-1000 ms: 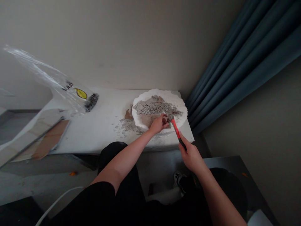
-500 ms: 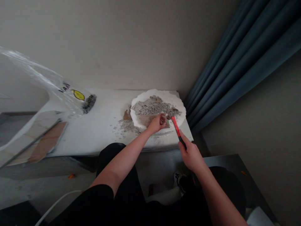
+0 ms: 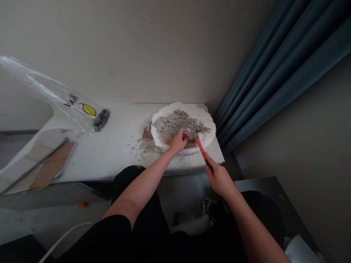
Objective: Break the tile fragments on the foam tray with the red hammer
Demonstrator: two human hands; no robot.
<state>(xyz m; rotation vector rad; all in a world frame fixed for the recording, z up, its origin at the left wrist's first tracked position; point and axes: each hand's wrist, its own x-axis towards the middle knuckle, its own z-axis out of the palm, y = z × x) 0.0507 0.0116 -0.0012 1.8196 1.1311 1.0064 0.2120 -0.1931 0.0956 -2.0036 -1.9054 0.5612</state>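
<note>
My right hand [image 3: 221, 179] is wrapped round the black grip of a hammer [image 3: 201, 148] with a red and black handle. Its head is down among grey crumbled pieces [image 3: 174, 123] and hard to make out against them. Those pieces lie on a white round plate-like base with a ragged edge [image 3: 210, 115]. Over the front part of the base, just left of the hammer head, my left hand [image 3: 179, 141] has its fingers curled together. Whatever it holds, if anything, is hidden. A brown flat piece [image 3: 192, 144] lies under and beside these fingers.
The white table [image 3: 115, 153] carries scattered grey crumbs [image 3: 146, 145] left of the base. Further left stand a clear plastic bag [image 3: 89, 109] with dark bits in its bottom, a cardboard piece [image 3: 53, 166] and a thin dark rod [image 3: 35, 165]. A blue curtain [image 3: 263, 80] hangs at right.
My left hand has shifted slightly left and away from the hammer head, its fingers now turned down. The hammer has moved a little left and its head sits lower in the grey pieces.
</note>
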